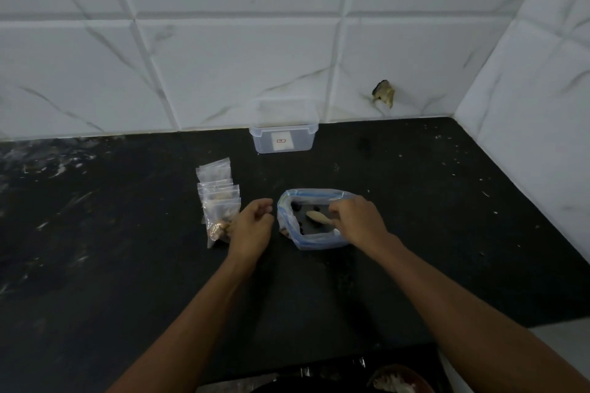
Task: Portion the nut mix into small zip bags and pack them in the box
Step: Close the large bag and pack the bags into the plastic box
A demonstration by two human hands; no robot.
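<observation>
Down on the black counter (pixel 415 233), our right hand (pixel 357 220) grips the near rim of the large blue-edged zip bag (pixel 287 201), where a wooden spoon (pixel 316 216) lies among a few nuts. Our left hand (pixel 252 226) is loosely curled, holding nothing, just beside the filled small bags (pixel 218 198). Against the tiled wall stands the clear box (pixel 282 131).

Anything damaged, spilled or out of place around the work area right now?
Yes: the wall tile right of the clear box has a broken hole near its base, and pale crumbs or specks are scattered on the dark counter's right side.
</observation>
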